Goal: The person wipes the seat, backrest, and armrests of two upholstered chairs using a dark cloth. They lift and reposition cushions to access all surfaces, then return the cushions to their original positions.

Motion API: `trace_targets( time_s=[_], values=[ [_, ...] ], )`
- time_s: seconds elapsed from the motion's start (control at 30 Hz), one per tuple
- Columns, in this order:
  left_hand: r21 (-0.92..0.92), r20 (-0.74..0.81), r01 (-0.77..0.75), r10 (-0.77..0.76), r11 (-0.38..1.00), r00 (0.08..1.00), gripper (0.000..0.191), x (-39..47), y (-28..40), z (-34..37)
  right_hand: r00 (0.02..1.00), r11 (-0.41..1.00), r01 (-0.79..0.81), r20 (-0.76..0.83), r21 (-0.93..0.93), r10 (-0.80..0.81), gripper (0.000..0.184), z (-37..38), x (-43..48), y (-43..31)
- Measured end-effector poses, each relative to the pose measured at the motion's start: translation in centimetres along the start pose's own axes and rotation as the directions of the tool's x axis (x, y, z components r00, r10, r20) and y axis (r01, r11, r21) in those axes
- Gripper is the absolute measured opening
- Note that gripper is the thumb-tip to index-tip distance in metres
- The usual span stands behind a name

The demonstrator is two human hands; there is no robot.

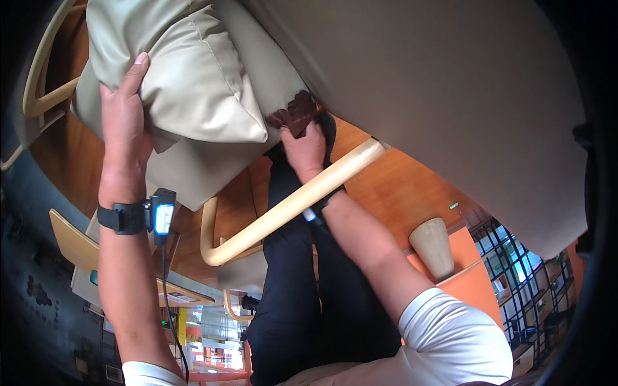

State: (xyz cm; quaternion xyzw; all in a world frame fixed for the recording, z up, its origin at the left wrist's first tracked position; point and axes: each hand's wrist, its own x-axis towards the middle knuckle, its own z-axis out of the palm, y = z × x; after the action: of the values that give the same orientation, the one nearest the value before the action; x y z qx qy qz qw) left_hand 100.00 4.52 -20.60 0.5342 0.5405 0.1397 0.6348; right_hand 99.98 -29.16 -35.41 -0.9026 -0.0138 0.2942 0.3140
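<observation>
A cream leather-like cushion [198, 91], with a stitched seam and a pointed corner, is tilted up at the upper left. My left hand [123, 106] grips its near edge, thumb on top and the other fingers hidden beneath. Under it lies a flat taupe seat pad [193, 166] of similar material. My right hand [306, 147] holds a bunched dark brown cloth [299, 111] against the pad's right edge, close to the large taupe upholstered panel [434, 91]. A pale wooden armrest [294, 202] crosses above my right forearm.
Wooden chair frames [36, 96] stand at the far left. Below is an orange-brown wood floor [376, 169]. A tapered, light-coloured furniture leg or stool [433, 246] stands at the right, and black grid shelving [516, 284] lies beyond. From my left wrist device [163, 217] hangs a cable.
</observation>
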Motion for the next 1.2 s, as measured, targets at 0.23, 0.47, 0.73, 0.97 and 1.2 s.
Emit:
trace_targets(
  time_s=[0.23, 0.47, 0.73, 0.97, 1.2],
  values=[
    [0.026, -0.026, 0.09, -0.089, 0.996, 0.996, 0.08, -0.7, 0.1, 1.1, 0.863, 0.991, 0.131, 0.496, -0.038, -0.095, 0.042, -1.0, -7.9, -5.9],
    [0.02, -0.015, 0.036, -0.035, 0.999, 0.999, 0.091, -0.5, -1.6, 0.6, 0.967, 0.981, 0.189, 0.18, -0.034, -0.18, 0.042, -3.9, 3.1, 0.2],
    [0.05, -0.028, 0.109, -0.107, 0.993, 0.994, 0.096, -0.7, -0.4, 0.7, 0.894, 0.956, 0.291, 0.349, 0.025, -0.281, 0.071, -3.6, -5.3, 3.1],
    [0.078, 0.004, 0.097, -0.098, 0.992, 0.995, 0.095, -0.2, -1.6, -0.4, 0.938, 0.947, 0.203, 0.328, -0.248, -0.115, 0.075, -4.4, 4.8, -0.7],
    [0.098, -0.014, 0.008, -0.007, 0.995, 1.0, 0.098, -0.3, -1.0, 0.8, 0.827, 0.97, 0.245, 0.523, -0.006, -0.206, 0.073, -6.4, -2.4, 2.3]
  ],
)
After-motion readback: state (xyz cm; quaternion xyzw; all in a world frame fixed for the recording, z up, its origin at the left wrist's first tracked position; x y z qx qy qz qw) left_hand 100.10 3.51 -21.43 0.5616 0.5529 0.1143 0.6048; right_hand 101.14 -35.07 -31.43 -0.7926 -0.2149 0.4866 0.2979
